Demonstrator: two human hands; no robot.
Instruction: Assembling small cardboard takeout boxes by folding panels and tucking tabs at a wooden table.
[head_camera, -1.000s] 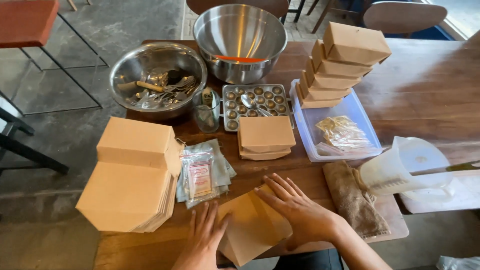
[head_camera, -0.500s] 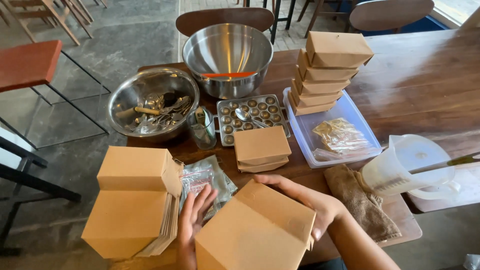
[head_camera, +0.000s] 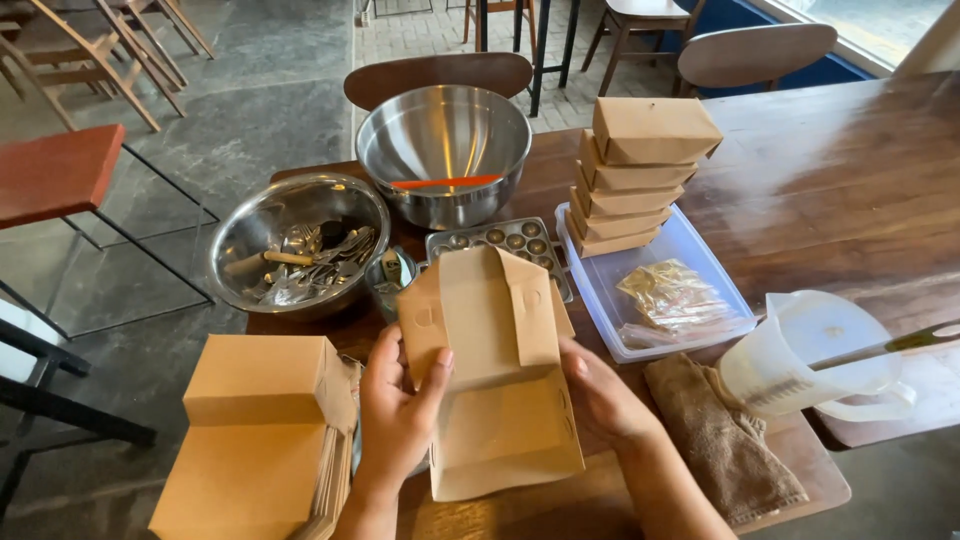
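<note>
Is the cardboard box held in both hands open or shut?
Open: the cardboard box has its lid flaps standing up, unfolded, while the left hand and right hand grip its sides.

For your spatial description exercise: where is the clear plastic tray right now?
In the head view, the clear plastic tray sits right of centre on the wooden table, under the stack of cardboard boxes, between the muffin tin and the white jug.

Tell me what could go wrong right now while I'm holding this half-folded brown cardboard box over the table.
1. The brown cardboard box is held by the left hand and right hand with its flaps standing open; a hard squeeze might crease it.
2. The small glass jar sits just behind the box and could get knocked.
3. The stack of folded cardboard boxes looks uneven and might topple if the wooden table is jolted.
</note>
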